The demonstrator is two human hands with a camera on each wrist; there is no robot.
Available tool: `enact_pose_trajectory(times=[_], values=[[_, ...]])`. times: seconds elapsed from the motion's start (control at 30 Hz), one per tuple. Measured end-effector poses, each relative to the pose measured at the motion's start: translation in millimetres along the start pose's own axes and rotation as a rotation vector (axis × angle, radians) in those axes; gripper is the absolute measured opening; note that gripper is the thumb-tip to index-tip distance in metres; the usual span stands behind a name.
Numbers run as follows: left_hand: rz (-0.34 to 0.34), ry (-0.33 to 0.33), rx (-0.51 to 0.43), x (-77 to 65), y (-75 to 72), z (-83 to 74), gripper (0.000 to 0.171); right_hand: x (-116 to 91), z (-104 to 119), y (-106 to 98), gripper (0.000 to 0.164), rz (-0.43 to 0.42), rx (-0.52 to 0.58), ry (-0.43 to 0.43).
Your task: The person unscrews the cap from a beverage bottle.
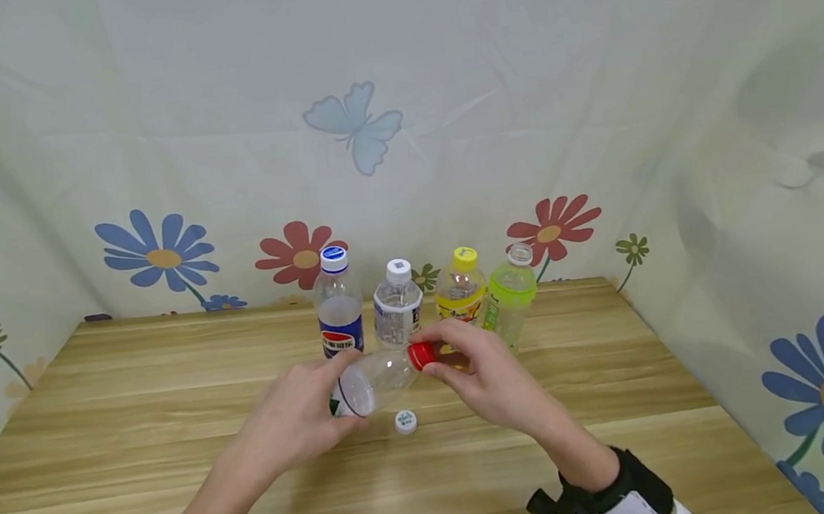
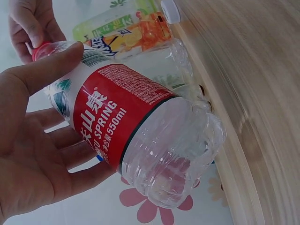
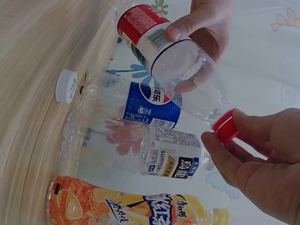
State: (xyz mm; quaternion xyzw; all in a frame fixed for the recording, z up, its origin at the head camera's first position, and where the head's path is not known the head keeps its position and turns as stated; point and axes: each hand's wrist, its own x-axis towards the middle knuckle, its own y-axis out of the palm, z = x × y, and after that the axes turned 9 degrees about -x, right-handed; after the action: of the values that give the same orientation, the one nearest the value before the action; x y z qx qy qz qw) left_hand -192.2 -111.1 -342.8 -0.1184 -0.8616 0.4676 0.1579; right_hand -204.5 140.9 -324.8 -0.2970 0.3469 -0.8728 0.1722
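Gripping the bottle: A person's left hand [image 1: 303,411] curls round the body of a clear plastic bottle with a red-and-white label [image 1: 387,374], thumb on one side, fingers on the other.
At the red cap: The right hand [image 1: 480,371] pinches a round red plastic cap [image 1: 421,356] at the bottle's neck between thumb and fingers.
Between the hands: The bottle is held tilted, its base toward the left and its neck toward the right; the hands are apart, near each other.
Loose cap: A round white plastic cap [image 1: 405,422] lies on the pale wood-grain table [image 1: 133,403], nearer the wearer than the bottle.
Back row: Standing upright, from left, are a blue-labelled clear bottle [image 1: 339,315], a white-capped clear bottle [image 1: 397,300], a yellow-capped bottle [image 1: 460,285] and a green-labelled bottle [image 1: 512,297].
Backdrop: Pale cloth [image 1: 215,102] printed with flowers and butterflies.
Wrists: Black straps [image 1: 610,487] circle both.
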Motion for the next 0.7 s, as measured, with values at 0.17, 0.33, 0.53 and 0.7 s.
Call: enact_pose_trajectory(times=[0.17, 0.33, 0.53, 0.7], values=[[0.003, 0.001, 0.004, 0.0, -0.2, 0.1, 0.076, 0.0, 0.2, 0.4, 0.035, -0.003, 0.019, -0.015], [0.003, -0.002, 0.000, -0.7, -1.3, 0.3, 0.076, 0.5, 0.1, 0.4, 0.035, -0.007, 0.013, -0.015], [-0.005, -0.012, 0.013, -2.2, -3.2, -1.2, 0.075, 1.0, -0.8, 0.8, 0.039, -0.007, 0.026, 0.060], [-0.005, -0.012, 0.022, -2.8, -3.5, -2.8, 0.075, 1.4, -1.0, 3.3, 0.025, 0.002, -0.039, 0.134]])
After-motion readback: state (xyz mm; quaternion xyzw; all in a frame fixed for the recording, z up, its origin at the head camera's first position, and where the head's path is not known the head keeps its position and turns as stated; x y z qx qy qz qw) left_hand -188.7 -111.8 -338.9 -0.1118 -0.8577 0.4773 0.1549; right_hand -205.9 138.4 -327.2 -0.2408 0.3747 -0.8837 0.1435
